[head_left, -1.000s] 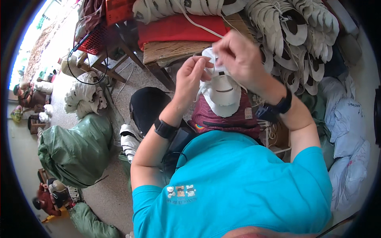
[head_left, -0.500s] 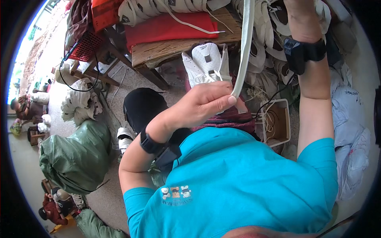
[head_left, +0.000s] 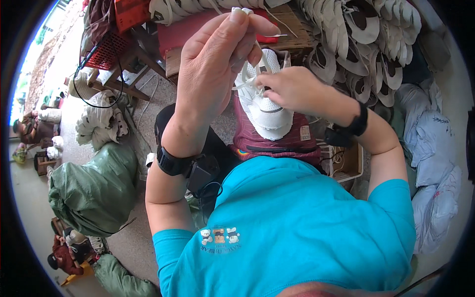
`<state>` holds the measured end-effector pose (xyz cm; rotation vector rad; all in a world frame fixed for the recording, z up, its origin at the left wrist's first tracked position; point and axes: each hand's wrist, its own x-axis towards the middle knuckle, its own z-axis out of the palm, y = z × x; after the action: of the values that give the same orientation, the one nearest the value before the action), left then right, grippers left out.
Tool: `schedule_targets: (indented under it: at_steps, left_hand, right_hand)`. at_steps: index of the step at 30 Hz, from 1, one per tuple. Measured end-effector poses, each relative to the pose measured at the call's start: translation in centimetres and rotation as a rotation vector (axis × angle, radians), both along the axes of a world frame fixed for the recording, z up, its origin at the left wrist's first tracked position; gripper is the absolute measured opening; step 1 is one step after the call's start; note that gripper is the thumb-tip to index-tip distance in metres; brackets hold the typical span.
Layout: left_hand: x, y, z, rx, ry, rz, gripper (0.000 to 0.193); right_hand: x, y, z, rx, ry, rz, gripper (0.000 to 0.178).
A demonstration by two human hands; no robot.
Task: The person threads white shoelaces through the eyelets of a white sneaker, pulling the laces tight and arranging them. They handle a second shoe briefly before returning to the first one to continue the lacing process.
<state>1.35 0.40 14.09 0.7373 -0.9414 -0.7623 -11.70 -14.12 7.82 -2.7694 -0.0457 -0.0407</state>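
A white mesh shoe upper (head_left: 271,119) rests on the maroon striped cloth (head_left: 247,121) over my lap, its toe toward me. White shoelace (head_left: 242,86) is threaded through its eyelets and loops loosely over the opening. Raised above the shoe's left side, my left hand (head_left: 215,64) is closed in a pinch on the lace near its fingertips. My right hand (head_left: 302,91) lies over the lacing, thumb and fingers closed on the lace there. Part of the upper is hidden behind both hands.
Ahead stands a wooden bench (head_left: 292,24) with a red cloth and a row of white uppers. More uppers (head_left: 366,24) hang in bunches at the far right. A white basket (head_left: 354,158) sits beside my lap. Green sacks (head_left: 94,190) lie on the left floor; people sit beyond.
My left hand has risen and moved toward the bench. The right hand has come down from the upper right to the shoe. The lace no longer stretches taut upward between them.
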Motion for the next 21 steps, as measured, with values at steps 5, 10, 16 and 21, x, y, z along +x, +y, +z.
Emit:
schedule_targets:
  at_steps: [5, 10, 16, 21]
  left_hand:
    - [0.3, 1.0, 0.6, 0.105, 0.110, 0.134, 0.038]
    - [1.2, 3.2, 3.1, -0.170, 0.122, -0.168, 0.036]
    - [1.3, 2.2, 2.1, -0.156, 0.022, -0.131, 0.037]
    - [8.7, 3.0, -2.9, -0.116, 0.322, 0.218, 0.033]
  right_hand:
    - [-0.2, 1.2, -5.0, -0.114, -0.170, -0.022, 0.015]
    - [-1.6, 2.6, -5.8, -0.017, -0.400, -0.065, 0.017]
    - [-1.2, 3.0, -3.2, 0.320, -0.147, -0.262, 0.016]
    - [-0.3, -0.7, 0.4, 0.834, -0.179, -0.067, 0.023]
